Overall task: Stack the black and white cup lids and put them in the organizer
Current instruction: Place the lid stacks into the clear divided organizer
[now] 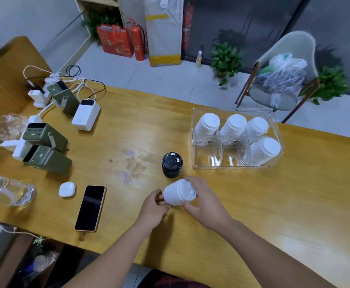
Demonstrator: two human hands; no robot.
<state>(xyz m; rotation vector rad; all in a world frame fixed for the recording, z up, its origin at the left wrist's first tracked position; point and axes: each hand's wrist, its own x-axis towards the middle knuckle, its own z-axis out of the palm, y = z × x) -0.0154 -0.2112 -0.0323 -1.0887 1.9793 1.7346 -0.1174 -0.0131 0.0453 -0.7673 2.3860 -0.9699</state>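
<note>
A stack of white cup lids (pixel 176 193) lies tilted just above the wooden table, held between both hands. My right hand (pixel 203 201) grips its top end, fingers curled round the rim. My left hand (pixel 154 208) holds the bottom end with curled fingers. Just behind them a stack of black lids (pixel 171 164) stands upright on the table. The clear plastic organizer (pixel 197 161) sits to the right with several white lid stacks (pixel 208 124) in its compartments; its two front left compartments hold nothing.
A phone (pixel 91 207) and a white earbud case (pixel 67 189) lie to the left. Further left are power banks (pixel 47 160), chargers and cables, and a clear bottle (pixel 7 191). A chair with a plastic bag (pixel 282 76) stands beyond the table's far edge.
</note>
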